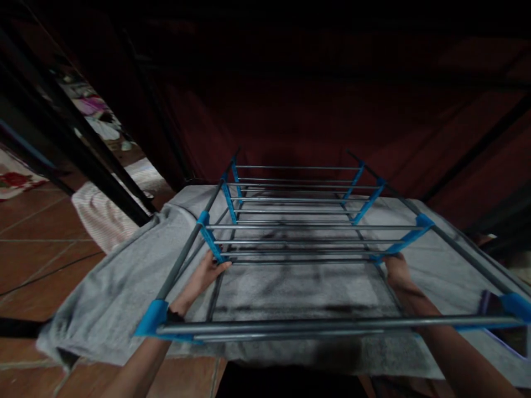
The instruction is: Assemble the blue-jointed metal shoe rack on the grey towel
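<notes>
Grey cloth (pixel 103 293) lies under the rack (pixel 298 226); my left hand (pixel 205 273) and right hand (pixel 396 271) each curl round a blue joint at its near rungs, red tiled floor (pixel 37 243) open to the left.

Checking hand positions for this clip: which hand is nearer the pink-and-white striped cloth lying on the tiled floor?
Left. The left hand grips a blue plastic connector on the rack's side facing the striped cloth; the right hand holds the rack's opposite side, farther away.
</notes>
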Motion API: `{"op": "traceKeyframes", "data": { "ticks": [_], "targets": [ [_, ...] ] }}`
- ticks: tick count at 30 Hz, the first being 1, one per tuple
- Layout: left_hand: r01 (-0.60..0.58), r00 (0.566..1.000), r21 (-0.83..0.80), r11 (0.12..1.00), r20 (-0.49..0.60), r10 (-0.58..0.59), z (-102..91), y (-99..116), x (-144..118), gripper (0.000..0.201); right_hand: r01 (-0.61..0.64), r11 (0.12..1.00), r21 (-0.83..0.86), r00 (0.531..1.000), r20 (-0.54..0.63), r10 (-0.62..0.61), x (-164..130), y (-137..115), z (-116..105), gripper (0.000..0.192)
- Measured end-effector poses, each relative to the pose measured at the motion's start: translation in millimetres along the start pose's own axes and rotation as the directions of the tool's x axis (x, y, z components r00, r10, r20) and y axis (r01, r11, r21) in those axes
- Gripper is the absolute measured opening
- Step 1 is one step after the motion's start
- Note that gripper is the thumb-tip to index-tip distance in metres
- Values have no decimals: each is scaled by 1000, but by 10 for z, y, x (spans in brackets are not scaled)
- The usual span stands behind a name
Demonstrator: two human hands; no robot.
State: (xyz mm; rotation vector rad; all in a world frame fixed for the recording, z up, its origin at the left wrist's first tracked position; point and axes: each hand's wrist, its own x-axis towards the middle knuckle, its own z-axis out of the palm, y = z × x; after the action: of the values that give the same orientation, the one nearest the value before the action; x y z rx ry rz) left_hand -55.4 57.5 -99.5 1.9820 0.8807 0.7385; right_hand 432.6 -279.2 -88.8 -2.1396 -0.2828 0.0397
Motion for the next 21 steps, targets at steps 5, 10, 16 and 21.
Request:
{"op": "traceKeyframes", "data": {
  "ticks": [5,10,16,21],
  "targets": [
    [-3,998,-81,997,-68,-3,-10,259,-15,53,9,996,91,999,-41,-5,53,8,-40,22],
    [-27,985,-22,999,-169,23,63,284,57,47,-43,999,29,998,-53,44,50,20,-27,27],
    [-19,972,-47,999,-233,8,99,157,102,46,-114,991,-62,993,-39,112,52,-19,-26,35],
    [-5,971,-77,997,-238,-14,121,79,103,49,-169,981,-98,985,-46,165,6,-113,-14,39]
  ]
}}
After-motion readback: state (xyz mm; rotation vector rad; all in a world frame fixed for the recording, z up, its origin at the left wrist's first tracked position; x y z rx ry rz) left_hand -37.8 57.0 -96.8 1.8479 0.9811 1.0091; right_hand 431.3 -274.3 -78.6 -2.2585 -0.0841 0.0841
